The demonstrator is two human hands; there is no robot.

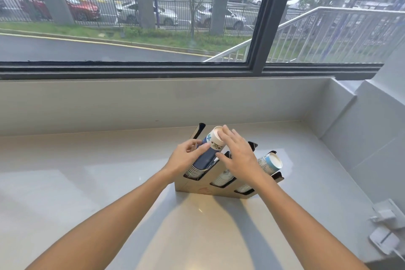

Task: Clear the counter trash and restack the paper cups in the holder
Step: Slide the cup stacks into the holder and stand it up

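Observation:
A three-slot cup holder (192,188) stands on the pale counter (87,182), its slots leaning back. The left slot holds a stack of dark blue paper cups (202,161) with a white printed cup (213,139) on top. My left hand (186,158) pinches the side of that stack. My right hand (236,153) lies flat over the white cup's end, fingers spread. White cups (222,178) fill the middle slot, partly hidden by my right hand. The right slot carries a stack of white and light blue cups (269,161).
A low wall and a wide window (153,28) run behind the counter. The counter ends at a grey wall (361,138) on the right. White fittings (385,226) sit at the lower right edge.

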